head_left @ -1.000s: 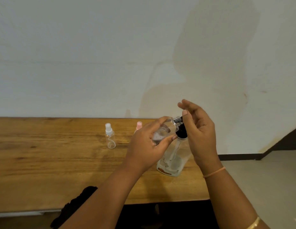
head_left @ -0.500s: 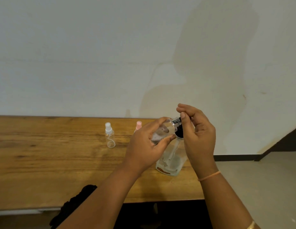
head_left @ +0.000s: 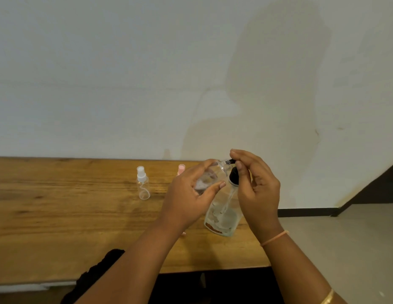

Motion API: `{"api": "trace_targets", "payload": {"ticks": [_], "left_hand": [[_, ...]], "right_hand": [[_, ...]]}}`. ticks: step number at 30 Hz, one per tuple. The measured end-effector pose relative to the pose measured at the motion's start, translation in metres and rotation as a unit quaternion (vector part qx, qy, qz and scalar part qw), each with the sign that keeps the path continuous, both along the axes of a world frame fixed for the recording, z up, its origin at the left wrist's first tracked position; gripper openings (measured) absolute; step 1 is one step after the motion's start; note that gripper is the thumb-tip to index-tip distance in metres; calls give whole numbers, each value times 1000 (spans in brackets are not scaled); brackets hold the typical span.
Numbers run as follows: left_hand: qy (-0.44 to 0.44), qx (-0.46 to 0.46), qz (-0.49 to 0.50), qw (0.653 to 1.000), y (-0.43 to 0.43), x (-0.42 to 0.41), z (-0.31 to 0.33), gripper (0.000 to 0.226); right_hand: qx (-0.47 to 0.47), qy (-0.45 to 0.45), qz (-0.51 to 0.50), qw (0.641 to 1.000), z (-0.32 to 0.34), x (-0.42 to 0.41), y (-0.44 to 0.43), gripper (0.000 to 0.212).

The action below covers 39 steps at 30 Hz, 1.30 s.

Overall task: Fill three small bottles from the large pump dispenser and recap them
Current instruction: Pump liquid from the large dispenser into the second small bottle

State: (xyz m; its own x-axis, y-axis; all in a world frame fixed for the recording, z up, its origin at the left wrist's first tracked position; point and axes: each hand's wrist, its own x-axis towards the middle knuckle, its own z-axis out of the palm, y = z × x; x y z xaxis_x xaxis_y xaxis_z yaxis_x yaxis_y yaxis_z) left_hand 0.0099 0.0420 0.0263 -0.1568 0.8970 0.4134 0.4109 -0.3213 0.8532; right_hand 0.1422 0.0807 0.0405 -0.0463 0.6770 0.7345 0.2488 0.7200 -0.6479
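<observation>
wooden tabletop [head_left: 59,216] runs along a pale wall. the large pump dispenser [head_left: 224,216], clear and mostly drained, stands upright near the tabletop's right edge, closer to the near edge than the far one. the right hand [head_left: 259,194] is at its top: the grip is closed, with forefinger and thumb curled round the black pump head [head_left: 234,176]. the left hand [head_left: 191,200] has its grip wrapped round a small clear bottle [head_left: 209,178], thumb below and fingers over it; the bottle is tilted, raised off the tabletop, its open mouth up against the pump's spout. a white-capped small bottle [head_left: 142,183] stands upright toward the far edge, left of the hands. a pink-capped small bottle [head_left: 181,168] stands just beyond the left hand, mostly hidden by it. dark cloth [head_left: 96,273] lies at the near edge.
</observation>
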Motion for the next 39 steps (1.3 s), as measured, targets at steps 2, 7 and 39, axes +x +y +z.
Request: {"api": "trace_targets", "payload": {"ticks": [2, 7, 39], "left_hand": [[-2, 5, 5, 1000, -1, 0, 1, 53], [5, -16, 0, 1000, 4, -2, 7, 54], [60, -15, 25, 998, -6, 1, 7, 55]], "right_hand": [[-10, 22, 1, 1000, 2, -3, -5, 23], [42, -29, -36, 998, 0, -1, 2, 25], [-13, 2, 26, 1000, -3, 5, 0, 28]]}}
